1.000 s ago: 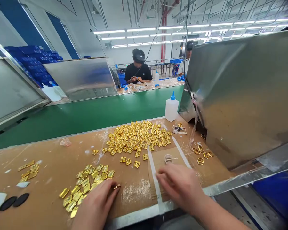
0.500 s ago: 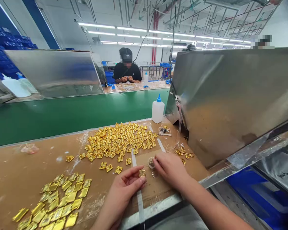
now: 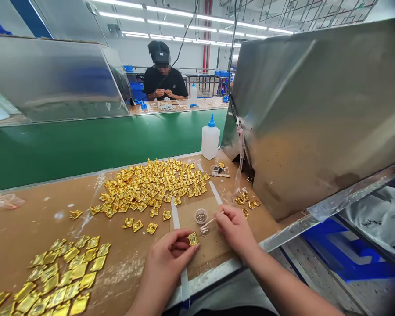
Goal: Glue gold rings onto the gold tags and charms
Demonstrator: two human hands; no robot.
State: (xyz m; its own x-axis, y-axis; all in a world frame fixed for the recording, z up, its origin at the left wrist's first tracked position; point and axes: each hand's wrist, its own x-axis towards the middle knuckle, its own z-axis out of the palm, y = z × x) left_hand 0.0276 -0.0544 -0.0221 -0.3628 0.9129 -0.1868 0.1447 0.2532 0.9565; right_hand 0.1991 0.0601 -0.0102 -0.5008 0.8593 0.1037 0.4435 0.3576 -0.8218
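Observation:
My left hand [image 3: 171, 254] pinches a small square gold metal piece [image 3: 193, 238] between thumb and fingertips, just above the cardboard. In my right hand [image 3: 235, 228] is a thin pale stick [image 3: 211, 222], slanting down to the left toward the gold piece. Close to the stick's tip stands a small clear round cup [image 3: 201, 215], with a clear patch [image 3: 204, 231] just below it. Beyond my hands spreads a large heap of similar gold pieces [image 3: 151, 186]. Flatter gold pieces [image 3: 66, 279] lie in loose rows at the lower left.
A white bottle with a blue cap [image 3: 210, 138] stands at the table's far edge, beside a green belt [image 3: 102, 147]. Several gold rings [image 3: 245, 200] lie right of my right hand. A sheet-metal panel [image 3: 316, 118] rises on the right. Across the belt sits a co-worker [image 3: 164, 83].
My right hand has drawn back from over the clear cup, and the stick now shows. The left hand still holds the gold piece. The whole view has shifted slightly.

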